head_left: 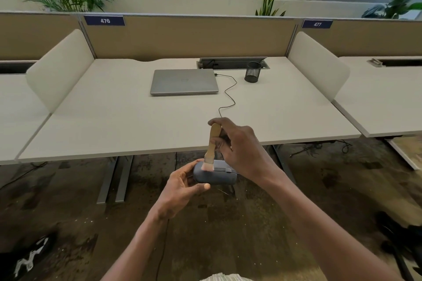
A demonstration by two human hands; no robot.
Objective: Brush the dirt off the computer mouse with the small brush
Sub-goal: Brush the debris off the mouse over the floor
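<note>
Just off the near edge of the desk [137,107], above the floor: computer mouse [214,174] held in the air, grey, lying roughly level, wheel end toward the right. Not resting on the desk.

Step in hand, as judged: brushing under way. Small brush [211,150] upright with wooden handle up, pale bristles down and touching the top of the mouse near its left end. No dirt discernible on the shell at this resolution.

Left hand [182,186]: clamped on the mouse from the left and below, fingers curled over the far side, thumb across the near side.

Right hand [242,150]: clamped on the brush handle, fingers pinching it near the top, wrist raised above the right end of the mouse, forearm running in from the near right.

Next move, as judged: short strokes of the bristles along the top shell toward the wheel and the button seams, where dirt tends to lodge; light pressure only; left-hand grip kept firm, mouse tilted as needed to present the sides.

Black cable [230,96] running from the closed laptop [183,81] at the far side of the desk toward the hands; presumably the mouse lead, junction hidden behind the right hand. Slack to be watched while tilting. Mesh pen cup [253,72] to the right of the laptop, well apart from the work.
</note>
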